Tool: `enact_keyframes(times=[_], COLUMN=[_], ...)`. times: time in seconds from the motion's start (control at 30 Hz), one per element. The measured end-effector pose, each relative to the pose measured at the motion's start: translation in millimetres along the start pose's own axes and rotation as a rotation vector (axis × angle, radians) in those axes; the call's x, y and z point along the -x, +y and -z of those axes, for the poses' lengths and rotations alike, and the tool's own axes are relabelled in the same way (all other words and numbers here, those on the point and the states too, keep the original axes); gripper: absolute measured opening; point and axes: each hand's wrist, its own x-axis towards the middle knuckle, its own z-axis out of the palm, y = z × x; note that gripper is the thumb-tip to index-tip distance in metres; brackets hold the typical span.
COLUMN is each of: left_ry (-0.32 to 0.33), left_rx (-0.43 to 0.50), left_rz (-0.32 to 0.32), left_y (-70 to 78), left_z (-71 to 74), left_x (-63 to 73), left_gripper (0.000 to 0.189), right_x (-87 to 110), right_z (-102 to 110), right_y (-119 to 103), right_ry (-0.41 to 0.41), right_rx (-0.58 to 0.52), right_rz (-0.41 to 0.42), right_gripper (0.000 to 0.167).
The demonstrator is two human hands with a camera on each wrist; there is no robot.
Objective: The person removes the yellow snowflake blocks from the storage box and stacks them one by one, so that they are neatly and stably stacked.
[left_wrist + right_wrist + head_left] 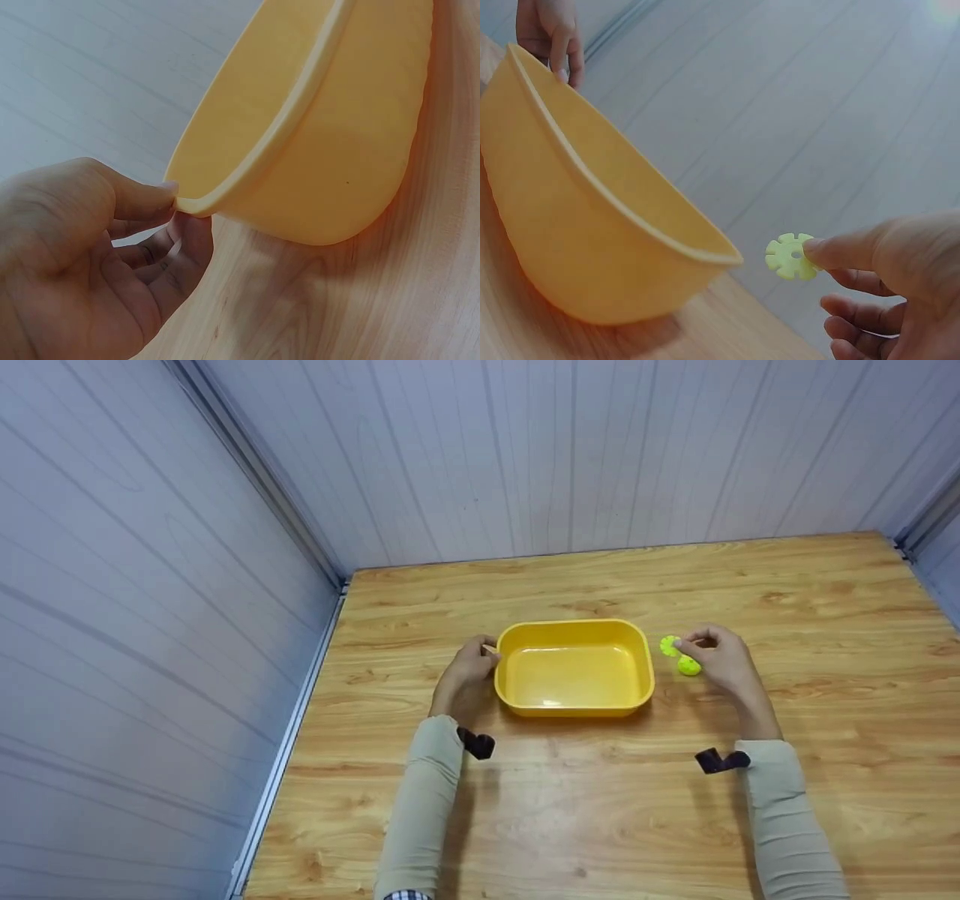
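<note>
A yellow plastic basin (574, 711) with rounded corners stands on the wooden table. My left hand (470, 664) pinches its left rim between thumb and fingers, as the left wrist view (97, 240) also shows. To the right of the basin, my right hand (720, 660) pinches a yellow-green notched disc (786, 256) with a small hole in its middle. The disc is apart from the basin's rim in the right wrist view. A second yellow-green piece (688, 666) shows just below the held disc in the head view, beside the right hand's fingers.
The wood-grain table (600, 825) extends around the basin. Pale panelled walls (525, 457) stand behind it and along the left side. Dark straps (721, 761) stick out from both sleeves near the wrists.
</note>
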Motion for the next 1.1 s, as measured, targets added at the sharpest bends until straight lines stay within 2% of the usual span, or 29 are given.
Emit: enact_keyframes(times=[0.13,0.33,0.47,0.63,1.1], left_ry=[0.003,-0.014,-0.023,-0.018,-0.002], left_rx=[-0.01,0.026,0.032,0.029,0.018], left_rz=[-0.006,0.007,-0.006,-0.004,-0.003], left_y=[-0.2,0.1,0.1,-0.5,-0.4], left_z=[-0.1,1.1,1.0,-0.1,-0.6], left_x=[-0.4,0.4,0.3,-0.5,-1.1], left_gripper=[0.029,0.029,0.029,0.028,0.027], right_x=[-1.3,-3.6,-5.4,-7.8,-8.5], right_z=[5,11,13,12,9], right_y=[15,32,39,45,49], right_ry=[-0.001,-0.059,-0.084,-0.074,-0.037], right_rx=[0.018,0.007,0.002,0.015,0.098], right_rz=[-0.058,-0.146,-0.188,-0.225,-0.175], right_gripper=[0.049,0.054,0.052,0.05,0.052])
